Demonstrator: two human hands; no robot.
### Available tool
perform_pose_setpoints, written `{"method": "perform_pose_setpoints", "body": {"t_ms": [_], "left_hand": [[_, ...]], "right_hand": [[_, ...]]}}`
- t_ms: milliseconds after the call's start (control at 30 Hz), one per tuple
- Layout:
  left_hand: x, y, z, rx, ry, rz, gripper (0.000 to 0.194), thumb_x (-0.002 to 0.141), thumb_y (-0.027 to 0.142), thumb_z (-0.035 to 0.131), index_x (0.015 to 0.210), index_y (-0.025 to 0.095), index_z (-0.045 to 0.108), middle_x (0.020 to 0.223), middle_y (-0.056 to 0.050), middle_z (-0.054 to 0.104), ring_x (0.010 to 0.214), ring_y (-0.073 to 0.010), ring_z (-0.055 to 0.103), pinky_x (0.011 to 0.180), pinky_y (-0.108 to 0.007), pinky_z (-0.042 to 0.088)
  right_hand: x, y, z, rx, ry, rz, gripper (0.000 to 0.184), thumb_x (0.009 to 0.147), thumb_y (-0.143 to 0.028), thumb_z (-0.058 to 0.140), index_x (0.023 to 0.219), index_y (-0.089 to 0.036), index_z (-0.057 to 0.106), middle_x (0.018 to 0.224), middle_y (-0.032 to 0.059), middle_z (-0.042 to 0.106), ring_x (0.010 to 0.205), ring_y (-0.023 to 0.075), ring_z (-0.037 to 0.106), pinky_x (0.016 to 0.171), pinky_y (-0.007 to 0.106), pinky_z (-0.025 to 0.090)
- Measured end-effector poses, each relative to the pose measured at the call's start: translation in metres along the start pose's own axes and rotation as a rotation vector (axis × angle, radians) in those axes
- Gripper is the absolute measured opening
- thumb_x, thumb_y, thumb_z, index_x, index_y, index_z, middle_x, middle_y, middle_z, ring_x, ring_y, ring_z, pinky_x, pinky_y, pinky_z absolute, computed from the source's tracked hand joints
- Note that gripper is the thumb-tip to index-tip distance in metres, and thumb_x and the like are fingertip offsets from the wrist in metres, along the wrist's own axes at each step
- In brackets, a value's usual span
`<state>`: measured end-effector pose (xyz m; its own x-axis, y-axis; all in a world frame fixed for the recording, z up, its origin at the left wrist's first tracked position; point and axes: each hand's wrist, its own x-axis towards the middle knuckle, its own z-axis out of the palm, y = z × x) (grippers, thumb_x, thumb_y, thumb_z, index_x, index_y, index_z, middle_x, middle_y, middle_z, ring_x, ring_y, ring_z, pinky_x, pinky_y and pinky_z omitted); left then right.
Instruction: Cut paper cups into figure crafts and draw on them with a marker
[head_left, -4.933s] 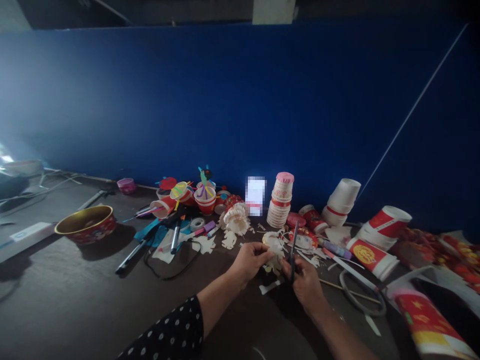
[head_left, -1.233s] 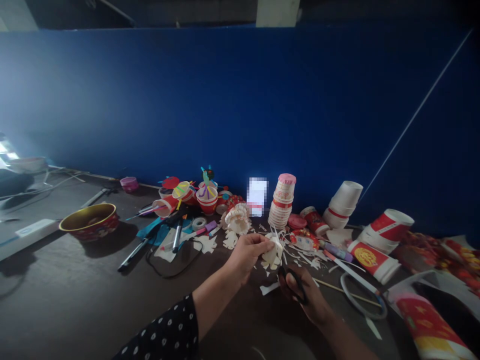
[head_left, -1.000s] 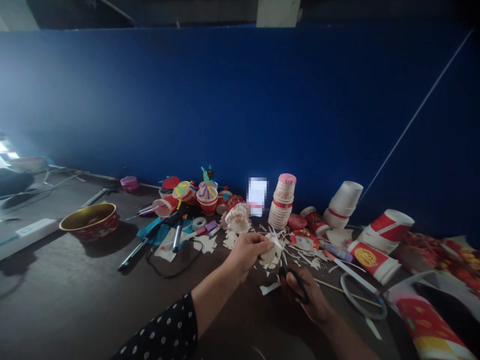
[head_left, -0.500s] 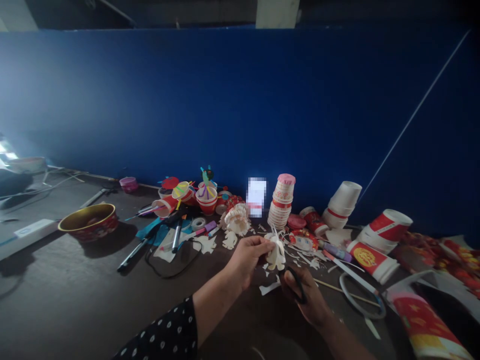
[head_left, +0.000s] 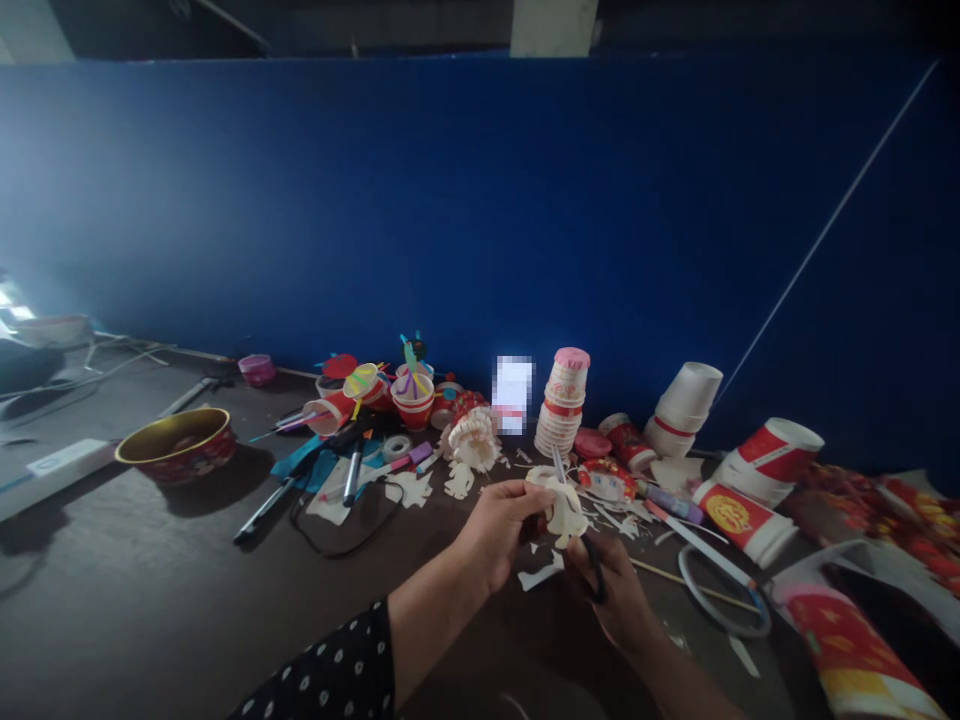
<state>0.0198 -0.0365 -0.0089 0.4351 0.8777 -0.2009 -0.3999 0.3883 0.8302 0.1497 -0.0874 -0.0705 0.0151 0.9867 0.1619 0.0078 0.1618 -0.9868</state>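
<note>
As the hands (head_left: 496, 530) hold it, the paper cup (head_left: 566, 510) looks raggedly cut.

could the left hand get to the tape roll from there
Probably yes, once it lets go. The left hand is holding the cut paper cup, but the tape roll looks within easy reach, with only flat paper cutouts lying in between.

L hand (head_left: 498, 532) + R hand (head_left: 609, 592) just apart, both curled
</note>
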Motion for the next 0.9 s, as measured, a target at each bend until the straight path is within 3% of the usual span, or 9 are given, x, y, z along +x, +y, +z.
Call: {"method": "perform_pose_setpoints", "body": {"t_ms": [333,600,900], "left_hand": [[0.006,0.005,-0.007,0.048,-0.013,0.079,0.022,0.056,0.026,0.070,0.055,0.012,0.053,0.045,0.004,0.048,0.041,-0.0044,0.039,0.043,-0.019,0.027],[0.006,0.004,-0.007,0.175,0.016,0.122,0.020,0.056,0.026,0.068,0.054,0.012,0.055,0.044,0.004,0.045,0.040,-0.0039,0.036,0.043,-0.019,0.025],[0.007,0.006,-0.008,0.189,0.008,0.103,0.022,0.054,0.028,0.069,0.054,0.012,0.054,0.044,0.004,0.046,0.041,-0.0050,0.037,0.044,-0.020,0.025]], "right_hand": [[0.001,-0.010,0.002,0.015,-0.106,0.010,0.045,0.070,-0.060,0.051,0.057,-0.017,0.044,0.046,-0.0059,0.033,0.043,0.0063,0.027,0.041,0.021,0.019],[0.002,-0.007,0.000,0.032,-0.171,-0.001,0.042,0.073,-0.055,0.050,0.057,-0.017,0.044,0.047,-0.0064,0.032,0.043,0.0058,0.025,0.042,0.021,0.019],[0.002,-0.005,-0.002,0.064,-0.151,0.051,0.044,0.070,-0.058,0.052,0.056,-0.017,0.042,0.046,-0.0078,0.028,0.041,0.0047,0.022,0.039,0.021,0.015]]}}
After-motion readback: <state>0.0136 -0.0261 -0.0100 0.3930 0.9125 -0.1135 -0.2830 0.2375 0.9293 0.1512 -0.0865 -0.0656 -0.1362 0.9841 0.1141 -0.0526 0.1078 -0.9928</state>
